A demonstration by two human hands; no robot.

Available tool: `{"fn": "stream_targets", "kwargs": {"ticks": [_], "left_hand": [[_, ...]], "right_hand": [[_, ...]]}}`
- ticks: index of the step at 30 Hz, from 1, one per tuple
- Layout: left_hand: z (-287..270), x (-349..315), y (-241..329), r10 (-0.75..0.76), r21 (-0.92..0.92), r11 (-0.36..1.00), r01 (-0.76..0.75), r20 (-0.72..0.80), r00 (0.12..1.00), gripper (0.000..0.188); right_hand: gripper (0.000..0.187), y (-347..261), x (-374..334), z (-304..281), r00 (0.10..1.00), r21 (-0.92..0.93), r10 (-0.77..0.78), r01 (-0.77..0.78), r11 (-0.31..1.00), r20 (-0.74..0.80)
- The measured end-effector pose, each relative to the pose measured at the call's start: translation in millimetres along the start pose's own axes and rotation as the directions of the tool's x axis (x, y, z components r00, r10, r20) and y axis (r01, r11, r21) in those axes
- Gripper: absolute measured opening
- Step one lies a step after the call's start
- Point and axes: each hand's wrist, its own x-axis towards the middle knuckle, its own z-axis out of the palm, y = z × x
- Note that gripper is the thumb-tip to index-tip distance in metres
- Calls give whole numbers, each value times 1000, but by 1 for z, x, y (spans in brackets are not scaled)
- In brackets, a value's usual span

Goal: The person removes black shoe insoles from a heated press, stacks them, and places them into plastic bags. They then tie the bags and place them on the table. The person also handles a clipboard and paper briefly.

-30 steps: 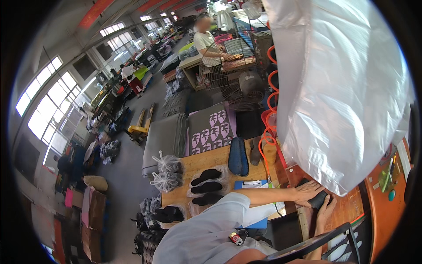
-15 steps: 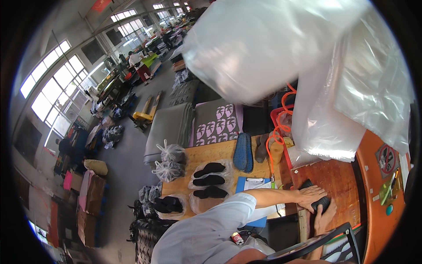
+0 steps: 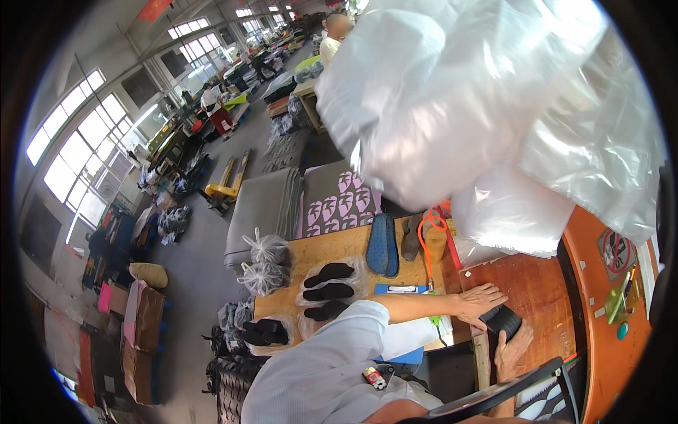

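Note:
A compact stack of thin black pieces (image 3: 502,323) rests on the reddish-brown wooden board; their exact kind is unclear. My left hand (image 3: 480,304) lies at its upper left edge, palm down with fingers stretched out. From the near side my right hand (image 3: 513,349) grips the stack, its thumb and fingers on either side of the lower edge. A dark bar, blurred and close to the camera, crosses in front of my right forearm.
Clear plastic sheeting (image 3: 452,99) hangs over the upper right. A wooden table (image 3: 339,244) at left carries blue insoles (image 3: 382,244), bagged black insoles (image 3: 329,291) and a blue clipboard (image 3: 402,288). An orange coiled hose (image 3: 428,247) dangles beside the board. Tied plastic bags (image 3: 265,261) stand at the table's left edge.
My left hand has slid left off the top of the black stack, so more of it shows. My right hand stays at its near edge. The hanging plastic has shifted.

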Motion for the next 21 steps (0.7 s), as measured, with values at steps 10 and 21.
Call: {"fn": "stream_targets", "kwargs": {"ticks": [10, 21], "left_hand": [[77, -5, -43, 9, -95, 995, -16, -77, 997, 99], [16, 16, 3, 42, -45, 998, -42, 9, 999, 105]], "right_hand": [[109, -1, 8, -16, 988, -52, -108, 114, 992, 108], [97, 5, 11, -13, 980, 30, -197, 197, 980, 24]]}}
